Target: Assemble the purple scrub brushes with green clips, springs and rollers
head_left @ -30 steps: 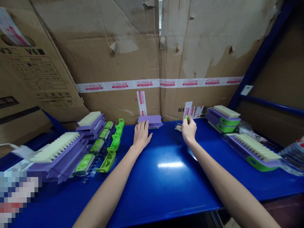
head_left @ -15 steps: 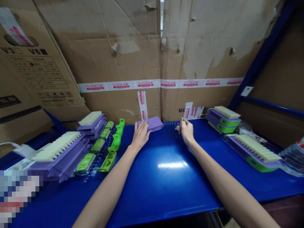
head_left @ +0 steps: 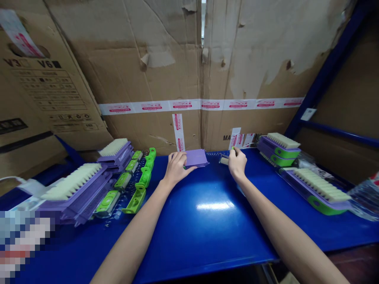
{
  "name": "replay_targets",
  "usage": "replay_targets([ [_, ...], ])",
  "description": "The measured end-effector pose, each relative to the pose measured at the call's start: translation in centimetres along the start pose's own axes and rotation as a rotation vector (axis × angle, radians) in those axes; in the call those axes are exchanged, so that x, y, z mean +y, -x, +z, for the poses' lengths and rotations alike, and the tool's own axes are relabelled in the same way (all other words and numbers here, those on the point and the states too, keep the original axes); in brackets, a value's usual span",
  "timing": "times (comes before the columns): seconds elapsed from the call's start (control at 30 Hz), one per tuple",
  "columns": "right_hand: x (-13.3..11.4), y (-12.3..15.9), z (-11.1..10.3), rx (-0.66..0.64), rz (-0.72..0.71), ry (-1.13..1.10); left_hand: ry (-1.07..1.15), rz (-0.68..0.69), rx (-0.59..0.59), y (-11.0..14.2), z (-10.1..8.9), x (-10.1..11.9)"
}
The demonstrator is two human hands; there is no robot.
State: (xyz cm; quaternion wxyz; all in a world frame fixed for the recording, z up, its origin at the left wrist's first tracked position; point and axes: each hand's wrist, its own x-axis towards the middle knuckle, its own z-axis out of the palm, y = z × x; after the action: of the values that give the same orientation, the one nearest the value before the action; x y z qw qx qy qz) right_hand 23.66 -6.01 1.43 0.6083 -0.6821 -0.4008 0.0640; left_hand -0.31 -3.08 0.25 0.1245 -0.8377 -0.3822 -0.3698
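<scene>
While gripped at its left end by left hand (head_left: pixel 175 167), purple block (head_left: pixel 196 157): near back of blue table (head_left: pixel 204 236); whether resting or lifted, cannot tell.
Left hand: narrow, around purple block; could let the free end twist, being held at one end only.
Right hand (head_left: pixel 237 163): narrow, apparently pinching green piece (head_left: pixel 233 148); could drop it through a loose grip.
Beige piece (head_left: pixel 224 161): just beside right hand; could get knocked by knuckles.
Green caps (head_left: pixel 134 201): near left forearm (head_left: pixel 145 225); could scatter if brushed.
</scene>
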Motion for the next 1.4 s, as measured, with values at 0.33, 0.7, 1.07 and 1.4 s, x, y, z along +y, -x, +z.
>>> replay_targets([
  [0.33,0.2,0.3,0.2,-0.113,-0.004,-0.112,-0.213,-0.126,-0.098,0.0,1.2,0.5],
  [0.7,0.4,0.5,1.3,-0.221,0.082,-0.459,0.020,-0.008,-0.015,1.0,1.0,0.6],
  [1.07,-0.6,3.1,2.2,-0.460,-0.036,-0.602,0.064,-0.116,0.120,1.0,1.7,1.1],
  [1.4,-1.2,3.5,2.4,-0.533,0.017,-0.723,0.095,-0.073,0.070,0.8,1.8,0.8],
])
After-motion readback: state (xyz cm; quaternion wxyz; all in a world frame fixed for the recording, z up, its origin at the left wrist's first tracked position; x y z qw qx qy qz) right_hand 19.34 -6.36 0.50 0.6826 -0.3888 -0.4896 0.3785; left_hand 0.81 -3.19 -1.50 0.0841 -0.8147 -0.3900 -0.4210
